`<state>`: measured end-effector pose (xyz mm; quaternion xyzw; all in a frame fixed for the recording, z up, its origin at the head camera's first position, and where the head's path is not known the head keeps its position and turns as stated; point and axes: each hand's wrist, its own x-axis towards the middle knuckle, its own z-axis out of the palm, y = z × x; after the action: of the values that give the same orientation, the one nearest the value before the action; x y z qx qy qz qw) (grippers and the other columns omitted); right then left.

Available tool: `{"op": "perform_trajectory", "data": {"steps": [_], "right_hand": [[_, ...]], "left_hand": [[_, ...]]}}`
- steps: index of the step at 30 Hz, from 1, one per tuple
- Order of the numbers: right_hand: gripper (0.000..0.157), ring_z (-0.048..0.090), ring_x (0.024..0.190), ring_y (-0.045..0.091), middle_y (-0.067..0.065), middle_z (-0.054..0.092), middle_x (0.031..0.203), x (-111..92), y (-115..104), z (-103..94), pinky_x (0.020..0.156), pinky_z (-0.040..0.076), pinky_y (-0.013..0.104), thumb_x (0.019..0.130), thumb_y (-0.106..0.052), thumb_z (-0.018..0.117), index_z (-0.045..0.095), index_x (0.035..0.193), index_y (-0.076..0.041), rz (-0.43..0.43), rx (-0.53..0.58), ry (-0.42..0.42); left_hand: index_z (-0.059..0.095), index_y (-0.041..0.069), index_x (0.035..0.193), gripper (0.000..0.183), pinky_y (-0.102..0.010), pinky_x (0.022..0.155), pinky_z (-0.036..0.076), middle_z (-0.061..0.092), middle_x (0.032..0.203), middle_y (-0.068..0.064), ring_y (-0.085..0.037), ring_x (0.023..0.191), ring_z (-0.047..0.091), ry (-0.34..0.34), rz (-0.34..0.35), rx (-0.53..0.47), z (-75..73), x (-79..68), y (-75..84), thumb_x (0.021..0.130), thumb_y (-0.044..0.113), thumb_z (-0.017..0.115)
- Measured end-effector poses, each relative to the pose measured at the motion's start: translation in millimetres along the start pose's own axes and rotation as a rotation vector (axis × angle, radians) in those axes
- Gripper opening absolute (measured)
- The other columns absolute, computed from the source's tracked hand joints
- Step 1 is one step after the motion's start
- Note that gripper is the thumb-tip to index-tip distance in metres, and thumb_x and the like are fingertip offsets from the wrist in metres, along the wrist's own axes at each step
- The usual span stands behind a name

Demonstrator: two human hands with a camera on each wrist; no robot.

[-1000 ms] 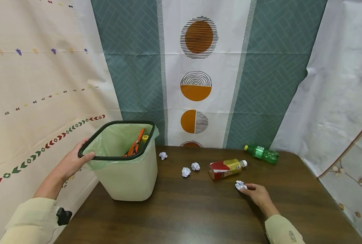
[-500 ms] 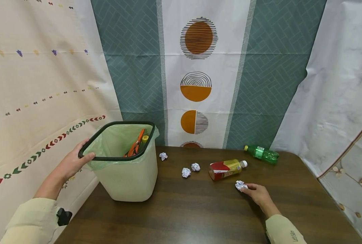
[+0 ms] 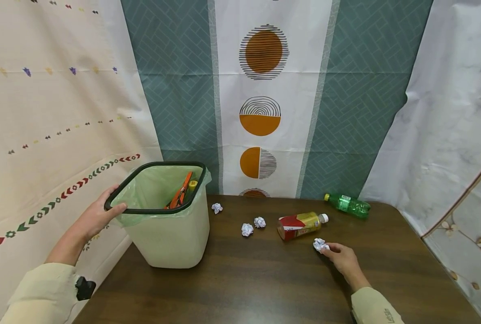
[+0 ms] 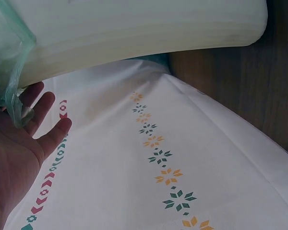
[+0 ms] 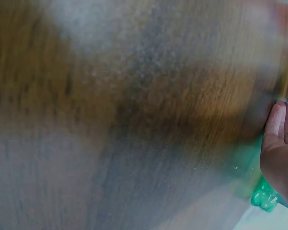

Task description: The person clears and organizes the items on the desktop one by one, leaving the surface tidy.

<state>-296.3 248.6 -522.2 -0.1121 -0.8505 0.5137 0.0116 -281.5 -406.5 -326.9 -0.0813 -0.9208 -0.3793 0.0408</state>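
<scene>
One crumpled paper ball [image 3: 320,245] is pinched between the thumb and fingers of the right hand [image 3: 345,262], low over the right half of the brown desk [image 3: 248,279]; whether it touches the wood I cannot tell. In the right wrist view this hand shows only at the edge, fingertips together against a sliver of white paper.

Just beyond the pinched ball, a red and yellow bottle [image 3: 301,225] lies on its side, white cap pointing right. Farther back and to the right, a green bottle [image 3: 347,205] lies with its yellow cap toward the left.

Three more balls lie between the red and yellow bottle and the bin [image 3: 165,247]: a near ball [image 3: 247,230] and a middle ball [image 3: 259,222] close together, and a far ball [image 3: 217,208] just beside the bin.

The left hand [image 3: 96,216] holds the bin's dark rim at its left corner, thumb over the edge; in the left wrist view, its other fingers are spread apart outside, by the overhanging pale green liner [image 4: 12,72]. The bin stands upright. Inside, an orange and black object [image 3: 180,193] leans beside something with a yellow top [image 3: 193,184].
</scene>
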Motion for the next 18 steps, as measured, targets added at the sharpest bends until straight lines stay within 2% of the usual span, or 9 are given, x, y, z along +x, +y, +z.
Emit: {"op": "perform_trajectory", "data": {"steps": [10, 18], "right_hand": [[0.043, 0.061, 0.091, 0.025, 0.022, 0.065, 0.114, -3.3, -3.1, 1.8, 0.071, 0.048, 0.029, 0.092, -0.023, 0.07, 0.064, 0.12, 0.009, -0.025, -0.014, 0.034], [0.048, 0.064, 0.09, 0.025, 0.027, 0.062, 0.118, -2.9, -7.0, 3.5, 0.074, 0.053, 0.034, 0.093, -0.027, 0.07, 0.063, 0.123, 0.009, -0.03, -0.019, 0.06]], "left_hand": [[-0.003, 0.005, 0.158, 0.085, -0.078, 0.094, 0.026, 0.014, 0.153, -0.038, -0.059, 0.132, 0.024, -0.004, 0.002, -0.005, 0.2, -1.8, 1.3, 0.1, 0.043, 0.046], [-0.002, 0.005, 0.158, 0.085, -0.077, 0.094, 0.027, 0.016, 0.153, -0.038, -0.058, 0.131, 0.025, 0.0, 0.01, -0.01, 0.0, -1.6, 1.5, 0.1, 0.043, 0.046]]}}
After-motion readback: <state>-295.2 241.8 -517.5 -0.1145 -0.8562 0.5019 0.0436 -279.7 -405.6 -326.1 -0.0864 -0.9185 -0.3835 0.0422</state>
